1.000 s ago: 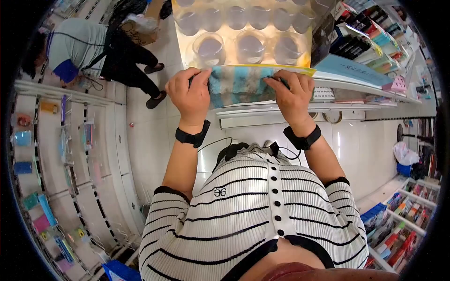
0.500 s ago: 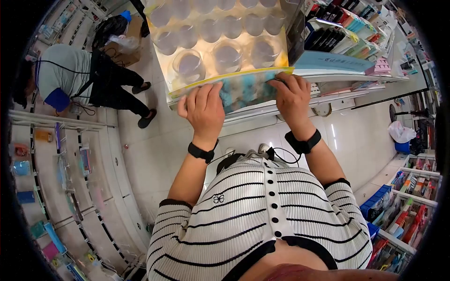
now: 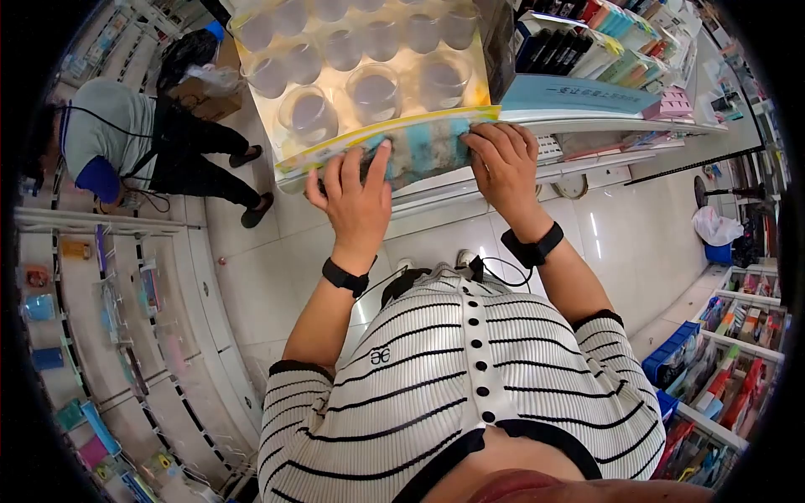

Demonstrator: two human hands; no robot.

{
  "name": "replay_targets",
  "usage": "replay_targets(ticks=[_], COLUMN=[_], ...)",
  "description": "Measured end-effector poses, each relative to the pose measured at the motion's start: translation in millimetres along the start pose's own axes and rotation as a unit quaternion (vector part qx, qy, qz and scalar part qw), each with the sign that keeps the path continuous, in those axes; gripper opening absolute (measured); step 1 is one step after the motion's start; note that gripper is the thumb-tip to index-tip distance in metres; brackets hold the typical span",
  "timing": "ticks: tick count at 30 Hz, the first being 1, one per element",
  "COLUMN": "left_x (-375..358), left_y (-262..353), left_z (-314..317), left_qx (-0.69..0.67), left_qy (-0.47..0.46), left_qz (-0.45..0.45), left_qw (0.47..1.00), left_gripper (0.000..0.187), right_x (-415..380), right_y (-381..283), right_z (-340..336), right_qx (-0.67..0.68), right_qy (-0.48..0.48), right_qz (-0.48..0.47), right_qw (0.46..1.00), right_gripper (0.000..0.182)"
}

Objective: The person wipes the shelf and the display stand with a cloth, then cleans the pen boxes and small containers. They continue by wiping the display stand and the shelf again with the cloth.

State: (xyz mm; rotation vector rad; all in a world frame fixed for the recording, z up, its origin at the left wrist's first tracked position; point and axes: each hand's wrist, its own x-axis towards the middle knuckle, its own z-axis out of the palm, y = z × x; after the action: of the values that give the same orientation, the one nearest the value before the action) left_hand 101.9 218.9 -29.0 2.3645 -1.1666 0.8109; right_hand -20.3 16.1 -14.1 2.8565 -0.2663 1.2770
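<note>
A display tray [image 3: 350, 132] with rows of round clear cups [image 3: 374, 94] is at the top of the view, a yellow band along its near edge. Down its front runs a blue-grey stained strip [image 3: 424, 151]. My left hand [image 3: 356, 193] lies against the left part of this front, its fingers stretched and apart. At the strip's right end, my right hand [image 3: 507, 163] has its fingers bent, with thumb and fingertips gripping near the upper edge. Part of the strip is hidden behind my fingers.
To the right of the tray, a blue display box [image 3: 579, 92] holds pens and packets. A person [image 3: 117, 138] bends over at the left, near shelves. A blue basket [image 3: 673, 352] and stocked racks stand at the lower right. White shelving [image 3: 180, 285] lines the left.
The tray and both hands sit a little further left and up in the view. My left fingers have spread, and my right fingers have shifted along the strip's upper edge.
</note>
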Motion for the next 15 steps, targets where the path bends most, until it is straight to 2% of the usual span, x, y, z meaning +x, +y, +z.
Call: replay_targets(ticks=[6,8,12,14,15], left_x=[10,14,24,33,35], left_y=[21,29,46,55,55], left_z=[5,5,16,17,16], left_qx=[-0.012,-0.034,-0.041,-0.07,-0.065], left_qy=[0.015,0.009,-0.006,0.025,0.025], left_qz=[0.006,0.015,0.039,0.054,0.05], left_qw=[1.0,0.999,0.998,0.996,0.996], left_gripper=[0.056,0.048,0.058,0.033,0.033], right_x=[-4,-6,-10,-9,-7], right_y=[20,28,49,57,59], right_z=[-10,-13,-21,-23,-23], right_qx=[0.011,0.003,0.012,0.02,0.026], right_qy=[-0.016,-0.016,-0.024,-0.025,-0.027], right_qz=[-0.002,0.004,0.032,0.035,0.042], right_qw=[1.0,1.0,0.999,0.999,0.998], right_gripper=[0.032,0.032,0.039,0.038,0.036])
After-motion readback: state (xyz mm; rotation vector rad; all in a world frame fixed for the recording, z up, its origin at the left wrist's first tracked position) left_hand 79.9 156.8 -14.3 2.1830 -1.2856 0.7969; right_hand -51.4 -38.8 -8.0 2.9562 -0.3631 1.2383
